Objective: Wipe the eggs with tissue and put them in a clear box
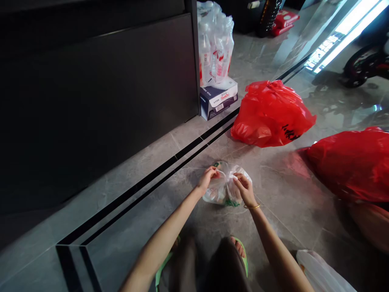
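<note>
A clear plastic bag (217,192) with something partly green inside rests on the tiled floor in front of my feet. Its gathered top is between my two hands. My left hand (209,177) pinches one end of the bag's neck on the left. On the other side, my right hand (243,187), with a gold bangle at the wrist, pinches the opposite end. The neck looks twisted or knotted between them; which of the two I cannot tell. What exactly the bag contains is blurred by the plastic.
Beyond my hands sits a full red plastic bag (270,113), and another red bag (352,162) lies to the right. A whitish bag (322,273) is at the lower right. Wrapped bottles (214,48) stand on a box (219,99) beside the dark cabinet (121,89).
</note>
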Tool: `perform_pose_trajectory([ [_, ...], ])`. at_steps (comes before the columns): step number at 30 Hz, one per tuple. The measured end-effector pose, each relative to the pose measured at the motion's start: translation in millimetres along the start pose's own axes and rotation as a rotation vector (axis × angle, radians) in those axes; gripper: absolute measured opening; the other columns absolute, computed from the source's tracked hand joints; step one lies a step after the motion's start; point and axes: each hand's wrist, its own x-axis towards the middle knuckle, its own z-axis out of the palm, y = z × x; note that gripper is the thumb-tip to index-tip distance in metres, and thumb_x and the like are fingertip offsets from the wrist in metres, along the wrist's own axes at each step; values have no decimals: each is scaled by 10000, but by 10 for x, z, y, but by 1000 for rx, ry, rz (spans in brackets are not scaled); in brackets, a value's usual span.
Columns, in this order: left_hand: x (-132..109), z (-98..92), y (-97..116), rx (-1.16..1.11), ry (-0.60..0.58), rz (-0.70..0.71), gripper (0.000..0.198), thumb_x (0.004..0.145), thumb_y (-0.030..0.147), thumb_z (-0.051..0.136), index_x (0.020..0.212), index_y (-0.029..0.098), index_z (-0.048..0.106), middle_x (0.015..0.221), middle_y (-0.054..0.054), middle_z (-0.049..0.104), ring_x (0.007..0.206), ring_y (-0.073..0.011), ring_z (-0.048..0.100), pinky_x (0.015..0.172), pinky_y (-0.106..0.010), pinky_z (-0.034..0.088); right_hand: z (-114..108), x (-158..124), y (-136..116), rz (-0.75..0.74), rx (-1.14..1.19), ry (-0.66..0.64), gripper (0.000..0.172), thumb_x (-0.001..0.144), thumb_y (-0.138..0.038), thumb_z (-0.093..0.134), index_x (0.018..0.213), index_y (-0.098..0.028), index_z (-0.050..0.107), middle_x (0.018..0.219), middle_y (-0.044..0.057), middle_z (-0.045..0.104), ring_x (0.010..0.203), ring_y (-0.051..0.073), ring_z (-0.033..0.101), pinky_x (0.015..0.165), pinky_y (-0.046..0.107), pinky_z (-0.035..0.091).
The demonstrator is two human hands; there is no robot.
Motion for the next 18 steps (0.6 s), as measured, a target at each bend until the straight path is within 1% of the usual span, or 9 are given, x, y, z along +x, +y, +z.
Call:
perform_pose_trajectory([
  [1, -23, 6, 1, 0, 43, -2, 80, 858, 217, 467, 865, 184, 539, 814, -18, 618, 686, -121, 597, 708, -265, 513, 6, -8, 19, 28, 8, 29, 286, 863, -495, 568, 790, -219, 569, 875, 41, 623, 877, 201, 587, 870, 359, 471],
  [2, -56, 10, 13, 24, 83, 24, 127, 845, 257, 531, 953, 191, 539, 929, -35, 621, 743, -128, 601, 749, -278, 510, 15, -21, 26, 39, -5, 48, 290, 876, -498, 550, 805, -219, 579, 861, 38, 622, 863, 197, 583, 860, 354, 474],
  [4, -142, 17, 61, 163, 119, 160, 315, 780, 324, 669, 1044, 206, 545, 1092, -65, 587, 895, -169, 600, 860, -325, 490, 40, -56, 1, 6, -70, 66, 287, 898, -482, 526, 818, -217, 601, 893, 48, 627, 898, 202, 583, 881, 359, 466],
  [6, -222, 29, 121, 388, 104, 335, 335, 756, 334, 721, 1042, 220, 590, 1122, -75, 578, 1019, -220, 580, 950, -377, 452, 65, -93, -63, -71, -148, 75, 267, 911, -449, 521, 817, -218, 615, 971, 69, 630, 969, 215, 585, 918, 373, 457],
  [8, -270, 53, 168, 568, 67, 445, 263, 813, 274, 666, 1070, 238, 621, 1117, -76, 595, 1074, -239, 570, 986, -397, 433, 80, -126, -139, -157, -229, 55, 219, 902, -414, 550, 832, -222, 629, 1030, 82, 626, 1004, 224, 590, 927, 382, 460],
  [11, -273, 100, 199, 650, 21, 539, 326, 872, 150, 534, 1176, 247, 604, 1134, -67, 629, 1087, -221, 577, 1006, -379, 434, 73, -156, -216, -233, -317, -28, 170, 891, -373, 579, 847, -225, 648, 1035, 91, 640, 977, 227, 615, 892, 380, 482],
  [14, -226, 134, 200, 620, -12, 557, 259, 852, 116, 516, 1049, 213, 652, 1007, -65, 670, 1017, -223, 593, 958, -372, 467, 47, -157, -230, -194, -331, -2, 184, 899, -388, 565, 883, -226, 651, 966, 87, 686, 920, 237, 649, 844, 380, 507],
  [16, -181, 134, 199, 550, -44, 508, 159, 806, 100, 544, 866, 189, 662, 864, -58, 667, 935, -227, 598, 903, -371, 489, 38, -138, -224, -132, -340, -3, 208, 916, -404, 536, 939, -229, 644, 924, 77, 703, 858, 232, 660, 783, 364, 516],
  [18, -136, 113, 198, 435, -113, 433, 148, 789, 87, 549, 709, 180, 632, 735, -33, 642, 838, -206, 604, 847, -344, 503, 41, -100, -216, -99, -343, -45, 224, 934, -407, 501, 956, -226, 631, 904, 71, 701, 815, 218, 653, 749, 345, 508],
])
